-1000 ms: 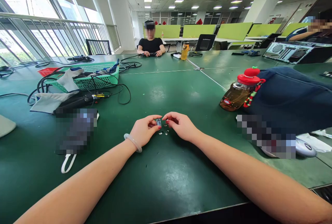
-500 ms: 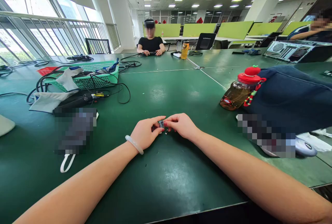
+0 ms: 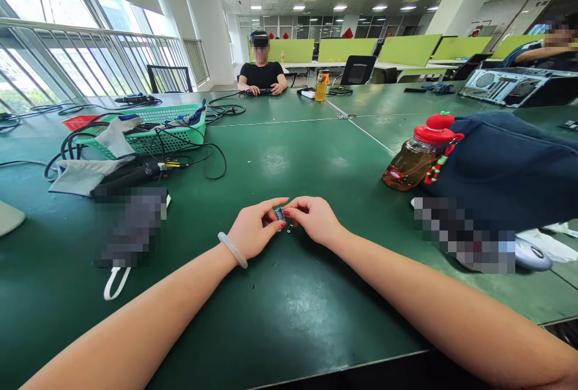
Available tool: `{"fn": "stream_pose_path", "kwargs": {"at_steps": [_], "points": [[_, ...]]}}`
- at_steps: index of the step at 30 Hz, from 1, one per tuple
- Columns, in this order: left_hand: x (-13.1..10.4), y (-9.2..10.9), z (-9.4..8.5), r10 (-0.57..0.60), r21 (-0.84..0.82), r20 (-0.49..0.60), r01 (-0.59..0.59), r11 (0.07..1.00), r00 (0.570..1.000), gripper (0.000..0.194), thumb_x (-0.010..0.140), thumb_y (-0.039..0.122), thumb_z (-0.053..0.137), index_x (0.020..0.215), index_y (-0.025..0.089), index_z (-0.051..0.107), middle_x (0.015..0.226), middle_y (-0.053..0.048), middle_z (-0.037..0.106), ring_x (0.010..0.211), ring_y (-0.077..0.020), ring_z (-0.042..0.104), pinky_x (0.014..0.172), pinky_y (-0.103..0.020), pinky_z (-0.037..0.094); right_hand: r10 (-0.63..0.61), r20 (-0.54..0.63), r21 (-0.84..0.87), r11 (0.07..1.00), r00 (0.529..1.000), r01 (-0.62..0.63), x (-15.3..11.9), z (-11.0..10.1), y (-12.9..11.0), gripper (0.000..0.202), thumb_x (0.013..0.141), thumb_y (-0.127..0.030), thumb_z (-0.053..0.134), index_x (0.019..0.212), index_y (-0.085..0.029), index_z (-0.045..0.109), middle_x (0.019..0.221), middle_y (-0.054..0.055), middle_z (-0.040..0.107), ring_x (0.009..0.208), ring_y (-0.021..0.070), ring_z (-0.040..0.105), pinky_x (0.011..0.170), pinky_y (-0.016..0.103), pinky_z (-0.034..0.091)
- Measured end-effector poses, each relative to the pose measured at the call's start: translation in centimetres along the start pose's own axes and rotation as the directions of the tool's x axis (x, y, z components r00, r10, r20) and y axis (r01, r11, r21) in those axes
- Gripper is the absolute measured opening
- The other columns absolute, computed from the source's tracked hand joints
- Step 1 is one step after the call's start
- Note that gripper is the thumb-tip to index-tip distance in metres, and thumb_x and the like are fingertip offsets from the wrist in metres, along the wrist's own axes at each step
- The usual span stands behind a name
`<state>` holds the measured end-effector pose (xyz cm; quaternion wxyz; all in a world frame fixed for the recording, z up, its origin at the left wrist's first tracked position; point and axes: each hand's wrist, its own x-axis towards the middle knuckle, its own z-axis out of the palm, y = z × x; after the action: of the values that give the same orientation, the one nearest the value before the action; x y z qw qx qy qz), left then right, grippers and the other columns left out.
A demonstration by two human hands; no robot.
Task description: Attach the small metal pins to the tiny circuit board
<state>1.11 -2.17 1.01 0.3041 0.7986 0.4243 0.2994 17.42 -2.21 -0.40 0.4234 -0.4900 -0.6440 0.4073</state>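
Note:
Between the fingers of my left hand is a small grey-blue piece, too small to name for certain; it looks like a little circuit board. The thumb and fingers close on it from the left, with the index finger stretched over the top. My right hand pinches at the right edge of the same piece, its fingertips bent together. Just below the fingertips shows a tiny light-coloured part with a dark outline; whether it lies on the table or is held, I cannot tell.
A green basket with cables and gloves stands left, near a blurred dark object with a white strap. On the right are a red-lidded bottle, a dark blue bag and a mouse. A person sits across the green table.
The small piece has tilted slightly between my fingers, and my right fingertips have shifted a little along its edge. Both hands stay in almost the same place.

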Motion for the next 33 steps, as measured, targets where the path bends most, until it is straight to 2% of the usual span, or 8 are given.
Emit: {"fn": "stream_pose_path", "kwargs": {"at_steps": [6, 12, 17, 21, 29, 33], "points": [[0.10, -0.03, -0.02, -0.035, -0.022, -0.008, 0.035, 0.999, 0.999, 0.043, 0.072, 0.022, 0.058, 0.116, 0.018, 0.056, 0.063, 0.004, 0.059, 0.060, -0.0117, 0.052, 0.067, -0.026, 0.045, -0.079, -0.101, -0.143, 0.988, 0.992, 0.065, -0.31, 0.31, 0.16, 0.016, 0.075, -0.028, 0.055, 0.070, -0.018, 0.066, 0.066, 0.000, 0.064, 0.060, 0.0114, 0.054, 0.059, 0.023, 0.041], [0.14, -0.20, -0.04, -0.080, -0.061, -0.010, 0.079, 0.995, 0.997, 0.044, 0.071, 0.023, 0.059, 0.114, 0.019, 0.056, 0.061, 0.004, 0.058, 0.059, -0.0111, 0.051, 0.065, -0.025, 0.045, -0.138, -0.123, -0.203, 0.973, 0.983, 0.111, -0.41, 0.46, 0.13, 0.015, 0.076, -0.026, 0.054, 0.070, -0.019, 0.066, 0.069, 0.001, 0.066, 0.062, 0.0115, 0.054, 0.061, 0.024, 0.040], [0.09, -0.37, -0.08, -0.062, -0.078, 0.013, 0.063, 0.995, 0.998, 0.044, 0.072, 0.024, 0.059, 0.115, 0.019, 0.055, 0.061, 0.005, 0.057, 0.060, -0.0113, 0.051, 0.066, -0.026, 0.045, 0.006, -0.012, -0.023, 1.000, 1.000, -0.006, 0.17, -0.05, 0.20, 0.017, 0.073, -0.029, 0.056, 0.066, -0.015, 0.063, 0.056, -0.002, 0.057, 0.050, 0.0085, 0.047, 0.053, 0.022, 0.038], [0.10, -0.47, 0.01, -0.058, -0.072, 0.016, 0.059, 0.996, 0.998, 0.045, 0.071, 0.025, 0.059, 0.116, 0.019, 0.055, 0.061, 0.005, 0.056, 0.060, -0.0115, 0.052, 0.067, -0.026, 0.045, 0.023, 0.020, 0.077, 0.997, 1.000, -0.024, 0.38, -0.39, 0.22, 0.019, 0.071, -0.032, 0.058, 0.065, -0.014, 0.061, 0.054, -0.003, 0.054, 0.048, 0.0076, 0.045, 0.050, 0.021, 0.037], [-0.04, -0.04, -0.06, -0.032, -0.028, 0.011, 0.032, 0.999, 0.999, 0.045, 0.072, 0.024, 0.059, 0.116, 0.021, 0.054, 0.061, 0.005, 0.055, 0.059, -0.0111, 0.051, 0.065, -0.026, 0.044, -0.036, 0.000, -0.046, 0.998, 0.999, 0.036, 0.03, -0.02, 0.27, 0.017, 0.072, -0.032, 0.059, 0.069, -0.016, 0.063, 0.067, 0.000, 0.062, 0.061, 0.0105, 0.053, 0.061, 0.023, 0.041], [-0.14, 0.14, -0.12, -0.008, -0.022, 0.019, 0.009, 1.000, 1.000, 0.044, 0.072, 0.022, 0.058, 0.116, 0.022, 0.053, 0.061, 0.005, 0.053, 0.060, -0.0113, 0.051, 0.064, -0.026, 0.043, -0.060, 0.052, -0.091, 0.994, 0.997, 0.064, 0.02, 0.04, 0.18, 0.018, 0.076, -0.033, 0.055, 0.073, -0.017, 0.061, 0.068, -0.001, 0.061, 0.059, 0.0094, 0.050, 0.058, 0.022, 0.040]]}}
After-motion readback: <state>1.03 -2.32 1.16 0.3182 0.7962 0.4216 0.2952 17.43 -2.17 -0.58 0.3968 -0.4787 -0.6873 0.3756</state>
